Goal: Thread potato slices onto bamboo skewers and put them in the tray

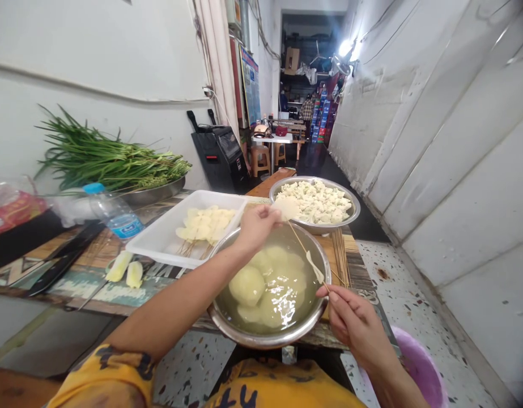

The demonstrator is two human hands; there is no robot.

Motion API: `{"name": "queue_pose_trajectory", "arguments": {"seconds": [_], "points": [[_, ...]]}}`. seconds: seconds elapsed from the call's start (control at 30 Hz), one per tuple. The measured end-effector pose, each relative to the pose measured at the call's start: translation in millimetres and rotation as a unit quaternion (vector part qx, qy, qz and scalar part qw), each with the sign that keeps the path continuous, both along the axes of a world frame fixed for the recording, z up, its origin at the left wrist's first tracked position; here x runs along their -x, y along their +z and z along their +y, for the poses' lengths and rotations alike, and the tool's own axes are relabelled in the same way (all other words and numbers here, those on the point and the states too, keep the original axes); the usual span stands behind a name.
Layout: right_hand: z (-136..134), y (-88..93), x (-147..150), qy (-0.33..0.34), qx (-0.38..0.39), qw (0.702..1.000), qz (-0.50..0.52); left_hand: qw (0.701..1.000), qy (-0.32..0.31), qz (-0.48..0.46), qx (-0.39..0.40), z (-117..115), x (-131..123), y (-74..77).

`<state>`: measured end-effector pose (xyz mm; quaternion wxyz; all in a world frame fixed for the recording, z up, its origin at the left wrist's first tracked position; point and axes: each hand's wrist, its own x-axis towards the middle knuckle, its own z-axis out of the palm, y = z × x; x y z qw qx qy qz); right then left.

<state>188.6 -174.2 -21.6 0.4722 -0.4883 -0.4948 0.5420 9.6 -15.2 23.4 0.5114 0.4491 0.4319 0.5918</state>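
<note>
My left hand is closed on a thin potato slice above the far rim of a steel bowl. My right hand pinches the near end of a bamboo skewer, which runs up to that slice and carries another slice lower down. The bowl holds water and peeled potato pieces. Behind it, a white tray holds skewered potato slices.
A second steel bowl of cauliflower pieces stands at the far end, with loose skewers beside it. A water bottle, green chives in a pan, a knife and two peeled vegetable pieces lie left. A pink bucket stands on the floor at the right.
</note>
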Motion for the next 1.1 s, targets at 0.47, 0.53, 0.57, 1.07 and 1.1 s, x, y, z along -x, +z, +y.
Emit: {"name": "queue_pose_trajectory", "arguments": {"seconds": [0.47, 0.53, 0.57, 1.07, 1.1], "points": [[12, -32.0, -16, -0.078, -0.091, 0.986, -0.113, 0.982, -0.060, -0.101, 0.149, -1, 3, 11.5], [15, -32.5, -17, -0.078, -0.078, 0.988, -0.105, 0.982, -0.061, -0.101, 0.149, -1, 3, 11.1], [16, -31.7, -17, -0.083, -0.081, 0.986, -0.116, 0.982, -0.060, -0.101, 0.150, -1, 3, 11.1], [24, -25.7, -18, -0.124, -0.129, 0.967, -0.180, 0.977, -0.091, -0.114, 0.158, -2, 5, 9.9], [24, -25.8, -18, -0.124, -0.129, 0.967, -0.180, 0.977, -0.093, -0.110, 0.158, -2, 5, 9.5]]}}
